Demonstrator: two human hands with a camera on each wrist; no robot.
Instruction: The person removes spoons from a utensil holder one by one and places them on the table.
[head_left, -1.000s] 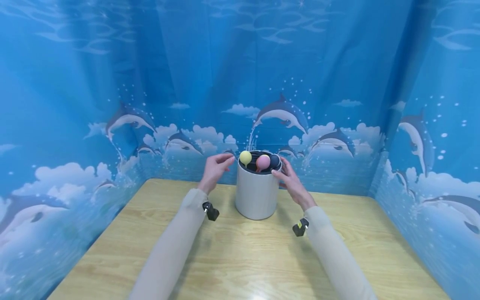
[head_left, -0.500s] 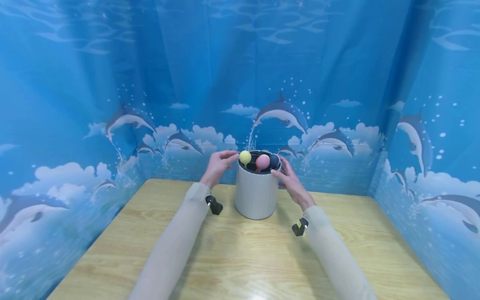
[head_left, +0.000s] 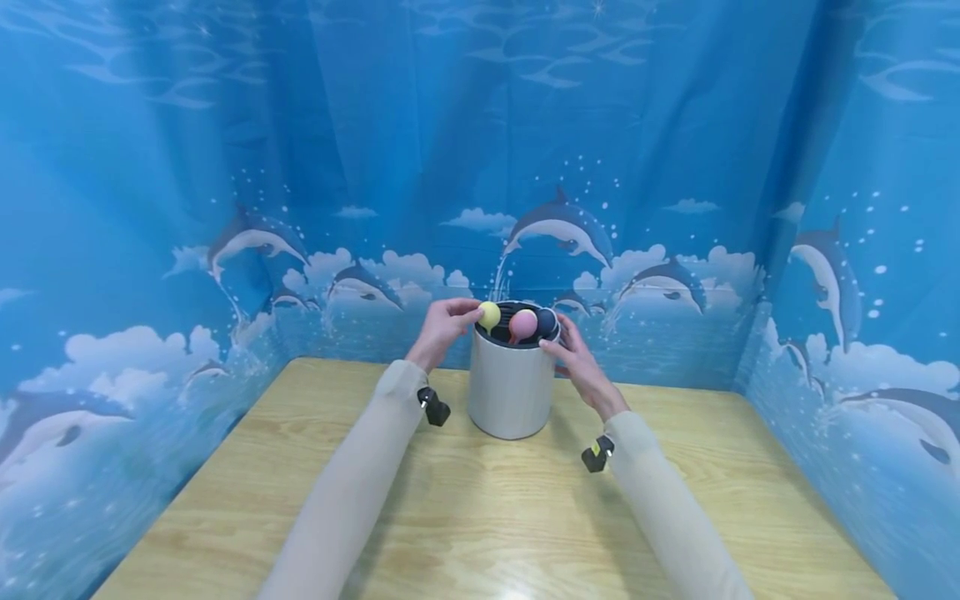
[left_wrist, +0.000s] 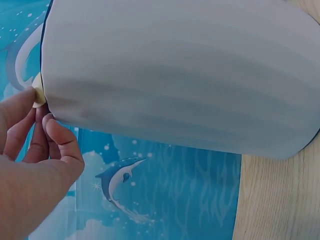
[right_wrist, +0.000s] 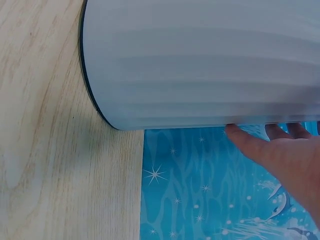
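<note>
A white ribbed cylindrical container (head_left: 511,387) with a black slotted inside stands upright on the wooden table. From its top rise a yellow ball-headed piece (head_left: 489,315) on a short stem, a pink one (head_left: 522,324) and a dark navy one (head_left: 547,322). With thumb and fingertips my left hand (head_left: 442,329) pinches the yellow ball at the left rim; the left wrist view shows the pale yellow head (left_wrist: 38,92) between them. My right hand (head_left: 587,367) holds the container's right side, thumb near the front rim and the other fingers round behind, partly hidden.
The light wood table (head_left: 480,517) extends in front of the container and to both sides. Close behind and at both sides hangs a blue curtain (head_left: 420,167) printed with dolphins and clouds. Small black cameras are strapped to both wrists.
My left hand has moved right, from just beside the container's rim onto the yellow ball, and now pinches it. The right hand and container have stayed in place.
</note>
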